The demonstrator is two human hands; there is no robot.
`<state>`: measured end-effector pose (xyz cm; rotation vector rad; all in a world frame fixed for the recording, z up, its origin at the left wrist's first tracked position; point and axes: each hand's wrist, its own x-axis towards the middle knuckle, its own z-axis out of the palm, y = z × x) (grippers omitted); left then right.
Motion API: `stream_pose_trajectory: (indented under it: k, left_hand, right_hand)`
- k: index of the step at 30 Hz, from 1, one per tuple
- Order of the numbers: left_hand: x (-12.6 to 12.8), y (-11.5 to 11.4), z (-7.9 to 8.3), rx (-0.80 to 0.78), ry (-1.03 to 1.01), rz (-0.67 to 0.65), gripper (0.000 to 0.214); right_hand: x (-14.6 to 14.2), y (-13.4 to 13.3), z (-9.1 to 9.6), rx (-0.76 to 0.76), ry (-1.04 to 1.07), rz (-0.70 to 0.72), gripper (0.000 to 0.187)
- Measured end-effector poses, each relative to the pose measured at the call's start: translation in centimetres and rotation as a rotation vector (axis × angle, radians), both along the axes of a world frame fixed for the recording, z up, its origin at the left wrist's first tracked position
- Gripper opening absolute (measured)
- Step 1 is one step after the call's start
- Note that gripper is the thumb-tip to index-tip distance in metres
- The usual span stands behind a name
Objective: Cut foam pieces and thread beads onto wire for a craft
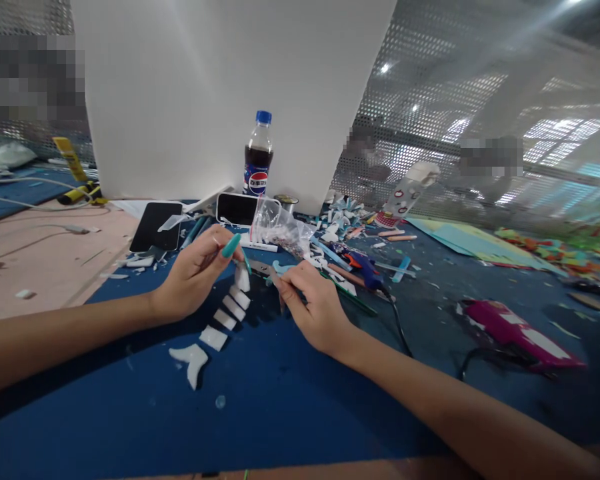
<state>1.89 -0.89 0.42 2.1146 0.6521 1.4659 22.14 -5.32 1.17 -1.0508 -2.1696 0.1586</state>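
My left hand (pixel 193 275), with long teal nails, is closed in a pinch at the upper end of a row of white foam pieces. Its fingertips meet the top white foam piece (pixel 243 278). Below it several flat white blocks (pixel 225 319) run down to a forked, tail-shaped white piece (pixel 190 362), with narrow gaps between them. To the right, my right hand (pixel 316 303) has its thumb and fingers pressed together. A thin, pale pointed shape shows at its fingertips, but whether this is a nail or a held tool is unclear. A light blue curved piece (pixel 283 268) lies just behind it.
Behind the hands are a phone (pixel 156 227), another phone (pixel 237 209), a cola bottle (pixel 259 157) and a clear plastic bag (pixel 283 230). Foam scraps, a blue glue gun (pixel 363 265) and a magenta corded tool (pixel 520 333) lie rightward. A white board (pixel 220 87) stands behind.
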Motion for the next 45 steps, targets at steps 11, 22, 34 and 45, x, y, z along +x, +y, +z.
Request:
stream_pose_trajectory:
  k: [11, 22, 34, 45]
  left_hand:
    - [0.1, 0.2, -0.3, -0.141, -0.090, -0.033, 0.023]
    - [0.4, 0.6, -0.4, -0.279, -0.137, 0.065, 0.025]
    - [0.7, 0.3, -0.3, -0.338, -0.143, 0.004, 0.023]
    - [0.7, -0.2, 0.1, -0.366, -0.005, -0.263, 0.021]
  right_hand:
    - [-0.2, -0.2, -0.2, -0.042, 0.038, -0.011, 0.035]
    - [-0.5, -0.4, 0.1, -0.055, 0.114, 0.063, 0.030]
    - [-0.4, -0.4, -0.1, -0.119, 0.213, 0.073, 0.020]
    - [-1.1, -0.7, -0.3, -0.283, 0.156, -0.052, 0.065]
